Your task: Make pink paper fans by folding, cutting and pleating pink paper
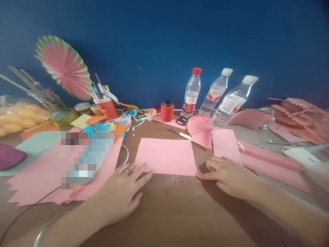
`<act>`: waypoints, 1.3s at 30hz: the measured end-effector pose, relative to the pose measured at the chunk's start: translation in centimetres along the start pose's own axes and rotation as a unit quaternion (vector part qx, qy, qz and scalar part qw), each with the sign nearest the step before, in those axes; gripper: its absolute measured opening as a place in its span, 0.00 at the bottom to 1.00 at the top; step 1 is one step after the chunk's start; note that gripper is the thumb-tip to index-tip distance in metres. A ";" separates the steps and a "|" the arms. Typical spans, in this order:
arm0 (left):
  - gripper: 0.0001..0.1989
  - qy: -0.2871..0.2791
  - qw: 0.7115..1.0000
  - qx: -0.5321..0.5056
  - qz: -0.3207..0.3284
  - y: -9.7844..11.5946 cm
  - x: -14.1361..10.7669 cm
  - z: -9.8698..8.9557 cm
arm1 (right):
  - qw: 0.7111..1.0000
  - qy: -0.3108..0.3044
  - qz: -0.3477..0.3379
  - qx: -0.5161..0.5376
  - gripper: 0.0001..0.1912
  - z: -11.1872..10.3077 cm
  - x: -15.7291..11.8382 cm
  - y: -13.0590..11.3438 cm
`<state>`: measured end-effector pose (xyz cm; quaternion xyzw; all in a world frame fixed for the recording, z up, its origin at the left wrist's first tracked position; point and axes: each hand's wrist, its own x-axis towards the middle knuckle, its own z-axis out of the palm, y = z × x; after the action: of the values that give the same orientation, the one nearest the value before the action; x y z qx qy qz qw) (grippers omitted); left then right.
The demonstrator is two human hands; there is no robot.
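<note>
A pink sheet of paper (166, 156) lies flat on the brown table (164, 209) in the middle of the head view. My left hand (125, 187), with a ring on one finger, rests with spread fingers on the sheet's lower left corner. At the lower right corner my right hand (226, 175) touches the paper's edge with an outstretched index finger; its other fingers are partly bent and hold nothing visible. Behind the sheet are a pleated pink paper fan (202, 130) and a knife with a white handle (185, 136).
Three bottles (191, 96) and a red thread spool (167, 112) stand near the blue wall. Black scissors (182, 120) lie beside the spool. Pink sheets (41, 171) are stacked at left, near an orange cup of pens (107, 107). Folded pink paper (272, 164) lies at right.
</note>
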<state>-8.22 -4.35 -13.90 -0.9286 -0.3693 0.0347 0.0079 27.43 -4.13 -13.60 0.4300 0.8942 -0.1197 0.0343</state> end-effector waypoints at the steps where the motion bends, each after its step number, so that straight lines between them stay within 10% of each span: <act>1: 0.30 -0.002 1.000 0.000 -0.007 0.3 0.1 -0.2 | 1.000 0.008 0.002 0.006 0.36 -0.1 -0.1 0.0; 7: 0.32 -0.013 0.998 0.013 -0.054 2.5 0.8 -1.5 | 0.997 0.082 0.003 0.002 0.13 -1.6 2.8 -3.9; 13: 0.26 0.014 0.998 0.009 -0.068 3.2 0.6 -1.2 | 0.985 0.121 -0.109 0.062 0.34 0.5 7.9 -8.9; 24: 0.23 0.026 0.991 -0.058 -0.122 -0.8 -2.9 0.6 | 0.993 0.007 -0.048 0.112 0.46 1.9 3.5 -4.6; 31: 0.16 0.054 0.988 -0.044 -0.137 0.2 -0.4 0.0 | 0.998 0.029 0.024 0.043 0.47 1.2 0.5 -3.2; 39: 0.02 0.040 0.997 -0.057 -0.024 -0.7 4.2 -1.1 | 0.990 0.115 0.046 -0.059 0.20 -0.1 5.4 -6.1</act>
<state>-5.56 -0.89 -12.98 -0.9191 -0.3922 -0.0241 -0.0295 19.32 -3.68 -13.25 0.4791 0.8768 -0.0144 -0.0379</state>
